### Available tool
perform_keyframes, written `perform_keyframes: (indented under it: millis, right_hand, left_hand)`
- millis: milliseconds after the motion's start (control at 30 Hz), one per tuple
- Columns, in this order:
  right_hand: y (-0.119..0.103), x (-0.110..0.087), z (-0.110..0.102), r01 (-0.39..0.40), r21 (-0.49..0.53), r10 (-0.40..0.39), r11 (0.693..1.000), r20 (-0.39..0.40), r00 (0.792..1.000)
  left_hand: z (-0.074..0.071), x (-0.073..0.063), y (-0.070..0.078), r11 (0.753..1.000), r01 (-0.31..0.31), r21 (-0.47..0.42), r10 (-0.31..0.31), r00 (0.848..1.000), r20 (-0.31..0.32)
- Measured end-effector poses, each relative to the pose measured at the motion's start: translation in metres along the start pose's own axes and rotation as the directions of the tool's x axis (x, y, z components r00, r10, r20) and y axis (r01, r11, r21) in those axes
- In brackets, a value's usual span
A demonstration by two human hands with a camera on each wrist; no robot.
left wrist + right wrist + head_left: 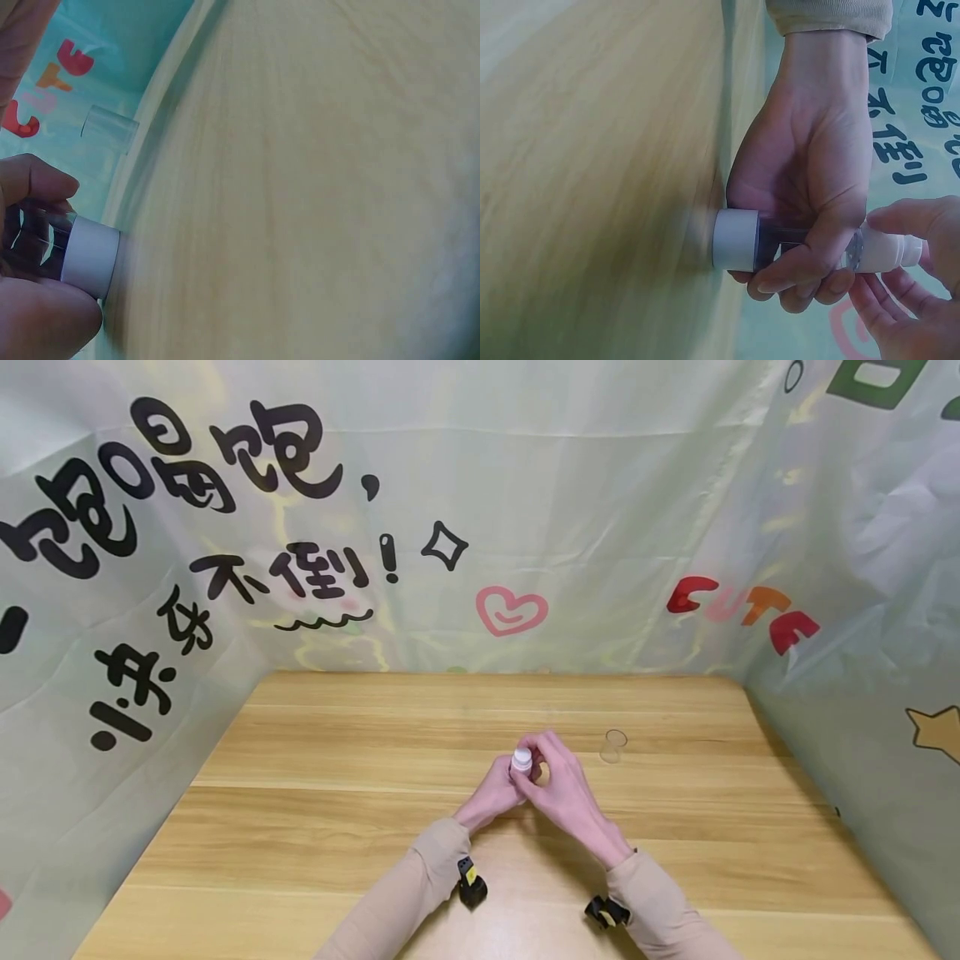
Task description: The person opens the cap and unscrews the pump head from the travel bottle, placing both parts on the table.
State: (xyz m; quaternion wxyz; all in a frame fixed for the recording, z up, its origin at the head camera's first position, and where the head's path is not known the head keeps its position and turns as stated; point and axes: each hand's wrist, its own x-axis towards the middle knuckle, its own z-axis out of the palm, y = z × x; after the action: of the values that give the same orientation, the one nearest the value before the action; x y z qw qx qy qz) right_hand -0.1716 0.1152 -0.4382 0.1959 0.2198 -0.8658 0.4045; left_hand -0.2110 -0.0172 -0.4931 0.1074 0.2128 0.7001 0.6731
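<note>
A small bottle (736, 240) with a dark see-through body and a white base stands upright at mid-table, its base at the tabletop. My left hand (491, 795) grips it, fingers curled round the body, which they partly hide. Above them is the bottle's white stepped top (522, 760). My right hand (566, 792) pinches this top between thumb and fingers, seen at the lower right of the right wrist view. Whether the top is loose from the body, I cannot tell.
A clear cylindrical cap (613, 746) stands on the wooden table (315, 835), right of and beyond the hands; it also shows in the left wrist view. Printed cloth walls (600, 527) border the table at the back and both sides.
</note>
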Motion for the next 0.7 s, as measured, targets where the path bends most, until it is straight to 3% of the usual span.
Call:
perform_keyframes:
  millis: [267,700]
  right_hand:
    - [0.0008,0.0012,-0.0012,0.039,0.012,-0.039,0.999,-0.026,0.999]
    - [0.0023,0.004,-0.0064,0.033,0.048,-0.032,0.998,-0.012,0.999]
  left_hand:
    - [0.0002,0.0008,0.0013,0.999,0.03,0.026,-0.03,1.0,-0.002]
    - [0.0015,0.0015,0.0012,0.998,0.032,0.046,-0.031,0.999,-0.02]
